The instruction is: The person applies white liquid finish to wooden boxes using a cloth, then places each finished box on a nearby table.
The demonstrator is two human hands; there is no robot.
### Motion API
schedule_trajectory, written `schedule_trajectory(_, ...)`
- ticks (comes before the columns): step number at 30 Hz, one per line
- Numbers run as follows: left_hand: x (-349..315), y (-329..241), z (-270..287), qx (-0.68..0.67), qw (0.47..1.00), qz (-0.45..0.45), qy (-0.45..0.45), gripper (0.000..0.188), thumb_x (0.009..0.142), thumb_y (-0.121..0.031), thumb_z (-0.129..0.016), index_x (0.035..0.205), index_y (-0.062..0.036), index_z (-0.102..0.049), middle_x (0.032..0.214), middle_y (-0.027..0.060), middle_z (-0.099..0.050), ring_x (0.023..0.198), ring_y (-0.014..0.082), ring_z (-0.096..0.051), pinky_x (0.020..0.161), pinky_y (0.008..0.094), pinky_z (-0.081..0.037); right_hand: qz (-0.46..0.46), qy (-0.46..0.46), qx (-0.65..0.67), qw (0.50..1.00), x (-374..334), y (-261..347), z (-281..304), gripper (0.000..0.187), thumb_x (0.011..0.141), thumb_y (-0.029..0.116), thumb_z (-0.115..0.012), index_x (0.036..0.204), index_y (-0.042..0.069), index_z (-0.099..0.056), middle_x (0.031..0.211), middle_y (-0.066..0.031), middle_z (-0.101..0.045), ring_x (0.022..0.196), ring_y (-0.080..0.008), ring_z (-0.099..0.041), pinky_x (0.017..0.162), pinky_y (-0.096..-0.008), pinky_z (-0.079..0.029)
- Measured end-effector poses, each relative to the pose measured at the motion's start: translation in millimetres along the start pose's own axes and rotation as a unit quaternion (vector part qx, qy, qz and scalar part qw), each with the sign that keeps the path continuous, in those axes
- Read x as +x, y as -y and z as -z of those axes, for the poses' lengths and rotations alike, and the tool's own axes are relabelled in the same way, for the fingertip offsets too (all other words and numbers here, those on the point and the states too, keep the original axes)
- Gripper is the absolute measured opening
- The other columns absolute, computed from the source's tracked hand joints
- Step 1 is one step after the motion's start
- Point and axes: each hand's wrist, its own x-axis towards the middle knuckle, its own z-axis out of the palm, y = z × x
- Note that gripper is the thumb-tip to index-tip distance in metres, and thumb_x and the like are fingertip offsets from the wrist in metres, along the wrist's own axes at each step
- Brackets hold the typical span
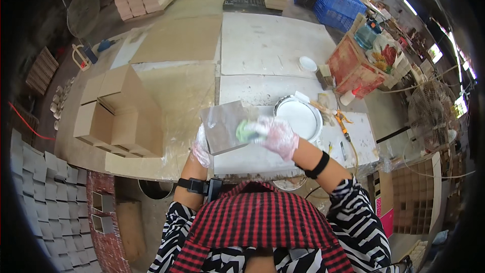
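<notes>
My left hand [201, 147], in a thin whitish glove, grips the left edge of a grey-brown cardboard box [221, 134], tilted above the table. A pale wet smear shows on the box's upper face. My right hand [278, 137], gloved and smeared with white, holds a green sponge [245, 131] against the box's right side. The fingertips are somewhat blurred. Just beyond the right hand stands a round tub of white paint [297, 117]. A brush [323, 107] lies by the tub's right rim.
Bare brown boxes [124, 114] stand grouped on the left of the table. On the right are an orange-handled tool [343, 126] with a yellow cord, a white bottle [348, 96] with a red tip, a white lid [307, 64] and a reddish crate [351, 63]. Grey boxes [50, 192] fill the lower left.
</notes>
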Motion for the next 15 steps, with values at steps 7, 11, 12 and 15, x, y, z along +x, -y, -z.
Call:
schedule_trajectory(7,0,-13,0,-0.412,0.899,0.146,0.029,0.044,0.095,-0.035,-0.039,0.127,-0.0054,-0.044,0.120,0.0098,-0.053,0.107,0.0221,-0.055,0.091,0.0385,-0.047,0.076,-0.091,0.044,0.992,20,1,17,0.030,0.080,0.019,-0.058,0.109,0.023,-0.058,0.097,-0.0011,-0.061,0.086,-0.0187,-0.061,0.074,-0.0288,-0.050)
schedule_trajectory(11,6,7,-12,-0.325,0.940,0.100,0.017,0.040,0.096,-0.033,-0.040,0.125,-0.0053,-0.046,0.117,0.0091,-0.055,0.102,0.0187,-0.057,0.089,0.0324,-0.048,-0.087,0.025,-0.032,0.995,55,-9,14,0.035,0.074,0.019,-0.059,0.109,0.024,-0.059,0.098,0.0017,-0.059,0.086,-0.0174,-0.060,0.073,-0.0280,-0.050)
schedule_trajectory(12,7,17,-10,-0.283,0.957,0.057,0.015,0.040,0.096,-0.033,-0.040,0.124,-0.0052,-0.046,0.117,0.0089,-0.055,0.102,0.0188,-0.057,0.089,0.0323,-0.048,-0.006,0.016,-0.066,0.998,53,-1,13,0.039,0.070,0.022,-0.063,0.109,0.024,-0.060,0.093,0.0001,-0.059,0.083,-0.0179,-0.059,0.072,-0.0286,-0.050)
schedule_trajectory(15,4,-8,-9,-0.422,0.890,0.170,0.002,0.042,0.096,-0.032,-0.038,0.127,-0.0035,-0.045,0.118,0.0128,-0.055,0.103,0.0237,-0.057,0.088,0.0375,-0.049,0.018,0.089,-0.012,0.996,21,34,-12,0.046,0.066,0.025,-0.066,0.112,0.024,-0.059,0.093,-0.0011,-0.058,0.083,-0.0176,-0.059,0.070,-0.0279,-0.050)
